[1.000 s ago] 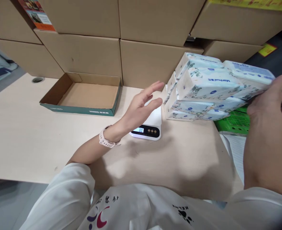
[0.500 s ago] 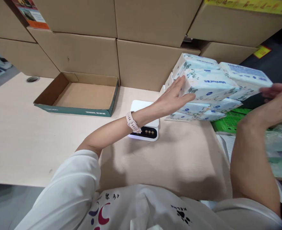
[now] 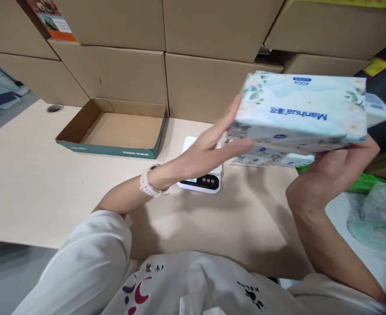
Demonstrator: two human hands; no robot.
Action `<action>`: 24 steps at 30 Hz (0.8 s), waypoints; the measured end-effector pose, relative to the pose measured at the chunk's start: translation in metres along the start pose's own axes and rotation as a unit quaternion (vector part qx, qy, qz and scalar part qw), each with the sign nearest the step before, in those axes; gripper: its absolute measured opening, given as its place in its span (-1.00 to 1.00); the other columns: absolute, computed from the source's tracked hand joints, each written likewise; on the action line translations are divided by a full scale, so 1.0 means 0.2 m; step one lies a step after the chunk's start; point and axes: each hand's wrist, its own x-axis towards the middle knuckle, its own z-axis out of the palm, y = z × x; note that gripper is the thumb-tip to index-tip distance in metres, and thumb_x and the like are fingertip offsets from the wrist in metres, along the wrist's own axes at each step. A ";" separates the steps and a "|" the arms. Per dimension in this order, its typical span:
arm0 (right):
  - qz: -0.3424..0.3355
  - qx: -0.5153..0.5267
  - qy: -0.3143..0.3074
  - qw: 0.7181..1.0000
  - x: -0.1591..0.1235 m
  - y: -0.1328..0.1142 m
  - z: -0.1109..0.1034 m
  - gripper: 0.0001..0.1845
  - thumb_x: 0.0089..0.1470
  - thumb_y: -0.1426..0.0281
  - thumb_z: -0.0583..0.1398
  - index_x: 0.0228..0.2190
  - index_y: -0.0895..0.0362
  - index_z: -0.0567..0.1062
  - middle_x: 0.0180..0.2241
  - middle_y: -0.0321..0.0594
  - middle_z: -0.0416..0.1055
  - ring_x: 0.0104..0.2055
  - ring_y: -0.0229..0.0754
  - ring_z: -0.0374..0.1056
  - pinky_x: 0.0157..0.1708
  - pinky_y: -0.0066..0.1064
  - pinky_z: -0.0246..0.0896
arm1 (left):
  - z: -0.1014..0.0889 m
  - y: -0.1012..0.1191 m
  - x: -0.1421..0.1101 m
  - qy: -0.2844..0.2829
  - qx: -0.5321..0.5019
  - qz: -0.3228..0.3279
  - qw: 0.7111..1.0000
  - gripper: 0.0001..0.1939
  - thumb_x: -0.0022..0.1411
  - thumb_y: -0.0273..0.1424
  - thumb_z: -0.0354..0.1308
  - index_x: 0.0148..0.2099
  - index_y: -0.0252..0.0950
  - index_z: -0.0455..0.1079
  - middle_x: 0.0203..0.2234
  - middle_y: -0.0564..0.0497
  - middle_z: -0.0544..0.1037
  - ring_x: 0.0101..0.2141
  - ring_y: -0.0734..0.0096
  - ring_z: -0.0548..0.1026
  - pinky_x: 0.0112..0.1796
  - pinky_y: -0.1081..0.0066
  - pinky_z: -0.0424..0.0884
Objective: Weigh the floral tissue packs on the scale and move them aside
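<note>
Remotely, I've got the tissue pack [image 3: 300,107] clamped between my left grip [image 3: 209,151] at one end and right grip [image 3: 342,170] under the other — scale [image 3: 209,186] below the left grip, on the counter [image 3: 81,197].

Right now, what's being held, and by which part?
One tissue pack, held in both hands: left hand at its left end, right hand at its lower right corner.

Cartons [image 3: 110,72] block behind; right unclear.
</note>
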 end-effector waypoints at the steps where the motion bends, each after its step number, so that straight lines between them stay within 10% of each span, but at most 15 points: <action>1: -0.035 0.027 -0.003 0.999 -0.07 -0.05 0.02 -0.29 0.35 -0.24 0.11 0.27 -0.07 0.40 0.25 0.00 0.38 0.42 0.30 0.38 0.47 0.34 0.27 | -0.05 0.02 -0.08 0.018 -0.007 -0.008 1.000 0.03 0.49 0.13 0.24 0.77 -0.08 -0.07 0.75 0.13 -0.07 0.73 0.02 -0.17 0.68 0.14 -0.05; 8: 0.013 0.129 -0.230 0.964 -0.53 0.00 0.20 -0.27 0.45 0.04 0.20 0.53 -0.30 0.21 0.49 -0.07 0.25 0.50 0.25 0.31 0.32 0.24 0.55 | -0.20 -0.16 -0.48 0.108 -0.030 -0.186 0.976 -0.10 0.47 0.29 0.21 0.68 0.11 0.23 0.66 0.05 0.25 0.72 -0.14 -0.11 0.68 -0.16 -0.09; 20: 0.114 0.113 -0.257 0.953 -0.64 0.26 0.35 -0.23 0.43 -0.07 0.25 0.50 -0.13 0.28 0.47 0.02 0.39 0.46 0.18 0.43 0.48 0.27 0.43 | -0.17 -0.38 -0.47 0.126 -0.002 -0.188 0.974 -0.09 0.46 0.30 0.19 0.66 0.01 0.27 0.65 -0.01 0.25 0.71 -0.11 -0.05 0.69 -0.12 -0.20; 24: 0.152 0.118 -0.257 0.947 -0.63 0.25 0.34 -0.27 0.46 -0.12 0.20 0.49 -0.15 0.33 0.49 -0.04 0.41 0.50 0.14 0.41 0.54 0.23 0.36 | -0.15 -0.43 -0.49 0.212 -0.030 -0.214 0.953 -0.12 0.49 0.27 0.17 0.62 -0.08 0.30 0.68 -0.06 0.19 0.70 -0.10 -0.01 0.68 -0.08 -0.08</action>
